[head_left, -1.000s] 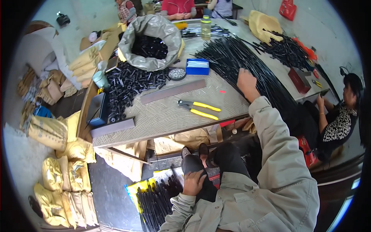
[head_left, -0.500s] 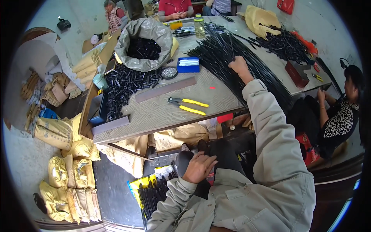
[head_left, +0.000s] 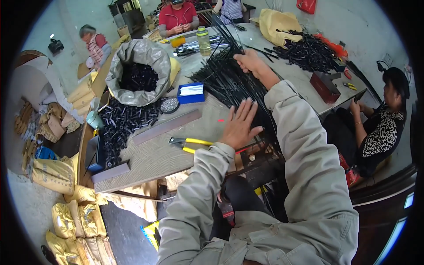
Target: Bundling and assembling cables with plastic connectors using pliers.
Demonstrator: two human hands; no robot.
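My right hand is closed round a bunch of long thin black rods, lifted at their far end above a wide pile of the same rods. My left hand hovers or rests at the near edge of the pile, fingers stretched and spread, holding nothing; whether it touches the rods I cannot tell. Beside my left wrist lie yellow-handled pliers, partly covered by the sleeve. A blue box of thin pale pieces stands left of the pile.
A grey sack of black parts stands at the left, with loose black tubes heaped before it. A metal bar, a bottle and a dark red box are on the table. A co-worker sits at right.
My left hand has risen from my lap to the table's near edge and spread its fingers. My right hand has lifted the bunch of rods up and away. The view has shifted to the right.
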